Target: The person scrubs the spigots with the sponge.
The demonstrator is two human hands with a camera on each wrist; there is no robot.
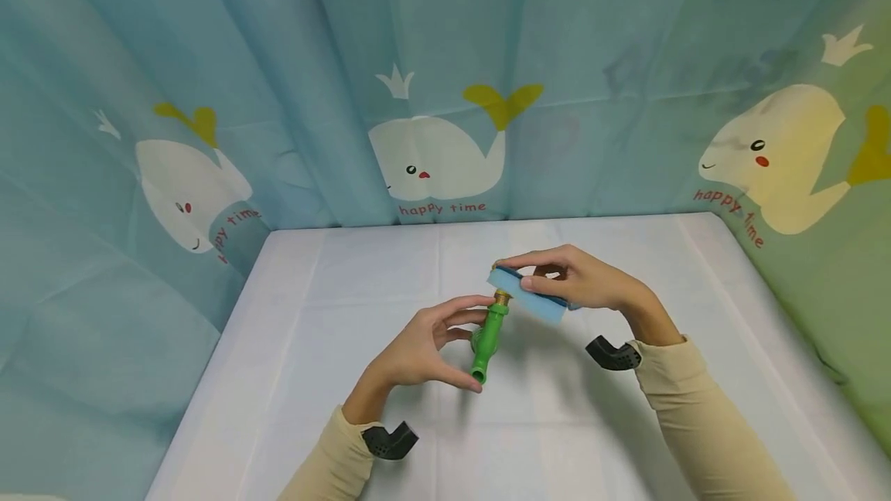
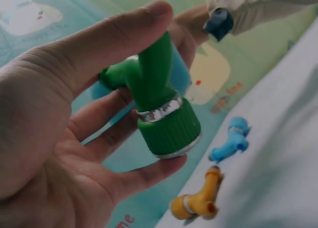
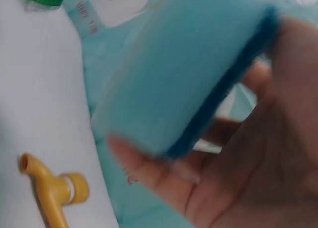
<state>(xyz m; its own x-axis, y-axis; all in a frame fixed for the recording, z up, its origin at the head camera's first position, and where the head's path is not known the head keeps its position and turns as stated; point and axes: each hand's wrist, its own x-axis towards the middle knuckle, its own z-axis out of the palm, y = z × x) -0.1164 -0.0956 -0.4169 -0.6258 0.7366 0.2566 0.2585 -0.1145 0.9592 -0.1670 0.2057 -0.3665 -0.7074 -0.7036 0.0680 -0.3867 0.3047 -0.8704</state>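
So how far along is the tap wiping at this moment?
In hand: the left hand grips the green tap while the right hand presses the blue sponge on its brass end. Possibly left: the yellow tap and blue tap lie untouched.

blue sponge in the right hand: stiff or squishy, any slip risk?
Probably squishy and light: the blue sponge looks like soft foam with a darker scrub layer, pinched by the right hand. Slip seems unlikely; its faces look matte. It would likely flex against the green tap in the left hand.
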